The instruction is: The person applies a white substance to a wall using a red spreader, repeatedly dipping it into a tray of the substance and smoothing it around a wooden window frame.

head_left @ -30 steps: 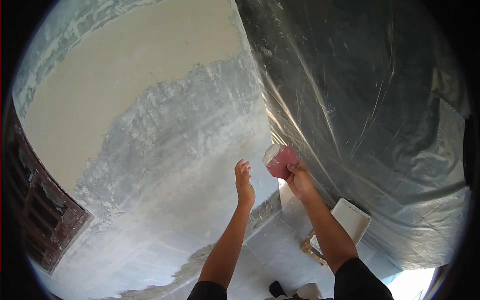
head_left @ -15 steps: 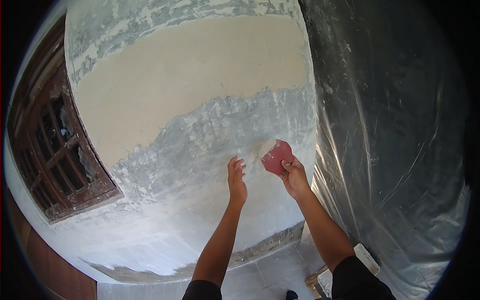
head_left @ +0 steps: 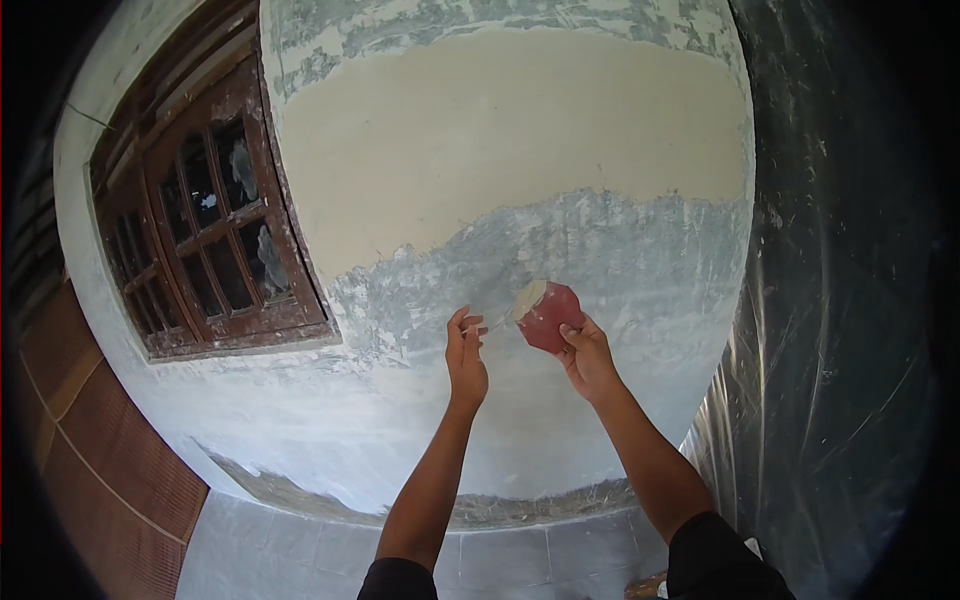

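At centre frame, against the wall (head_left: 560, 420), both hands are raised. Right hand (head_left: 587, 357) closed around the lower corner of a pink plastic scraper (head_left: 548, 314), thumb over its face; the blade's upper edge, at about 10 o'clock from the hand, carries a ridge of pale putty (head_left: 530, 297) and touches or nearly touches the plaster. Left hand (head_left: 465, 355) holds nothing: fingers loosely curled, half open, tips near the wall just at 9 o'clock of the blade. Whether the fingertips actually touch the surface cannot be told.

Change over the last second: the view has swung left. The scraper, earlier held off the wall in front of the plastic sheeting (head_left: 850, 330), now sits over the grey patchy band of wall, and the left hand has closed in beside it. The window (head_left: 215, 215), barely in frame before, now fills 9 to 10 o'clock. My reading: the load of putty has been brought to the surface and a spreading stroke is at hand.

Outward: a smooth cream coat (head_left: 480, 140) covers the wall from 11 to 1 o'clock; below it, rough grey-white skim where the hands are. Sheeting hangs at 3 o'clock. Tiled floor (head_left: 300, 540) at 6 to 7 o'clock, reddish lower wall (head_left: 95, 440) at 8 o'clock.

Containers: none clearly in frame now. The white tray seen on the floor a second ago is out of view, bar a sliver of something at 5 o'clock that I cannot identify. The only putty visible off the wall is what rides on the scraper.
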Demonstrator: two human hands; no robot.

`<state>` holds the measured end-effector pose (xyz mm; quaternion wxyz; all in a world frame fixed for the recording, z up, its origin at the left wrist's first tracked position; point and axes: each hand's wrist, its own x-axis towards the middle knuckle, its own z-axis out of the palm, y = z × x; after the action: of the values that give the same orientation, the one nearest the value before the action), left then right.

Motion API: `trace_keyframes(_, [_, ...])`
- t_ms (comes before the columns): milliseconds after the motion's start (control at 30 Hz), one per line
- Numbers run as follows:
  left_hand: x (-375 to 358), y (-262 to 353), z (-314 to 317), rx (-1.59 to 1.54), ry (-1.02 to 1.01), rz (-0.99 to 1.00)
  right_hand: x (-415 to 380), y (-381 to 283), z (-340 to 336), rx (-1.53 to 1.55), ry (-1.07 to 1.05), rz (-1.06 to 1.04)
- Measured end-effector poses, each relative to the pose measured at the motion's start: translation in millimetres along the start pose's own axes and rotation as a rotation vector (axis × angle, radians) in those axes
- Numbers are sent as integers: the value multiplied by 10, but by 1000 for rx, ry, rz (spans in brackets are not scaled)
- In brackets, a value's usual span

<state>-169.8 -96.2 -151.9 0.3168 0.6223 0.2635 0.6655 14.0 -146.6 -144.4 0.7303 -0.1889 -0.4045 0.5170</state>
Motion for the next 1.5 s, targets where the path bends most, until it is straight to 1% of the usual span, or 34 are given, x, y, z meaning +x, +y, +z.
trace_keyframes(167, [201,61,-687,-11,-5,17,65,366,566,10,-42,-11])
trace_keyframes(267, [315,84,-1060,4,-33,21,73,572,927,7,-19,-20])
trace_keyframes(367, [380,50,-1333,3,-73,8,-14,741,1219,9,14,-35])
trace_keyframes(433, [393,37,-1473,-15,-90,7,-46,851,1343,20,-1,-57])
trace_keyframes(600, [416,60,-1707,-21,-104,-15,-130,1008,1611,11,44,-40])
trace_keyframes(867, [529,-38,-1909,-17,-61,-3,-23,1168,1706,-28,40,-39])
trace_keyframes(933, [497,-65,-1962,2,-52,-9,17,1264,1720,-134,61,-89])
trace_keyframes(967, [507,-56,-1984,-6,-27,6,42,1316,1713,-133,57,-84])
trace_keyframes(1033, [483,-45,-2078,-4,4,14,70,1459,1736,-201,-2,-145])
trace_keyframes(1067, [482,-39,-2118,22,5,14,78,1506,1781,-195,-6,-141])
trace_keyframes(1133, [551,-78,-2231,48,2,15,98,1580,1871,-361,75,-143])
trace_keyframes(1167, [611,-113,-2311,97,-5,85,105,1630,1904,-359,79,-140])
trace_keyframes(1200, [668,-151,-2389,144,-14,156,118,1684,1941,-429,65,-223])
trace_keyframes(1233, [731,-190,-2466,145,-21,155,136,1739,1983,-497,52,-308])
trace_keyframes(1267, [805,-157,-2534,355,-4,267,144,1775,2038,-493,59,-312])
trace_keyframes(1300, [884,-120,-2613,565,13,381,144,1806,2095,-569,67,-364])
trace_keyframes(1333, [961,-83,-2698,564,4,384,148,1833,2160,-647,75,-417])
trace_keyframes(1367, [1038,-43,-2787,690,-27,497,151,1854,2240,-645,86,-419])
trace_keyframes(1400, [1118,-22,-2854,811,-57,610,158,1859,2315,-793,80,-507])
trace_keyframes(1433, [1184,-26,-2924,807,-65,609,159,1904,2372,-942,72,-589])
trace_keyframes(1467, [1270,-32,-2978,914,-79,688,185,1977,2414,-945,82,-592])
trace_keyframes(1500, [1358,-43,-3017,1018,-88,769,224,2053,2455,-1037,91,-729])
